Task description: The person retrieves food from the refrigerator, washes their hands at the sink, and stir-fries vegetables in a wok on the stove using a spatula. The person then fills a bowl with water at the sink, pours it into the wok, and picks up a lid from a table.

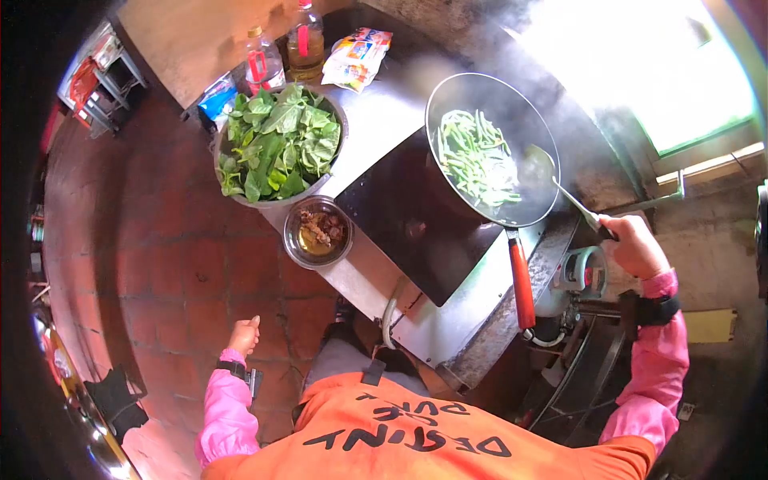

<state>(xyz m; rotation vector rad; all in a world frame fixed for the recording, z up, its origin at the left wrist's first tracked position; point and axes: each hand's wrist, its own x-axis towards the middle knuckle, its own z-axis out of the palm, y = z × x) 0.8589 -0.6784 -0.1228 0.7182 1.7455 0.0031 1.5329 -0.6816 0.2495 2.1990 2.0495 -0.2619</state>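
Observation:
My right hand (638, 246) is closed round the dark handle end of a metal ladle (574, 197). The ladle's rounded head rests inside a wok (538, 124), beside a heap of cut green beans (474, 152). Steam rises from the wok, whose red handle (521, 280) points towards me. Low on the left, my left hand (244, 337) is a loose fist over the floor, with nothing seen in it and touching nothing. Nearest to it on the counter is a metal bowl (346, 246) of brownish food in liquid.
A large pot (340, 152) of green leaves stands on the white counter (380, 128). Behind it are two oil bottles (305, 44) and a printed packet (358, 59). A dark panel (416, 216) lies left of the wok; a gas cylinder (578, 272) stands below right.

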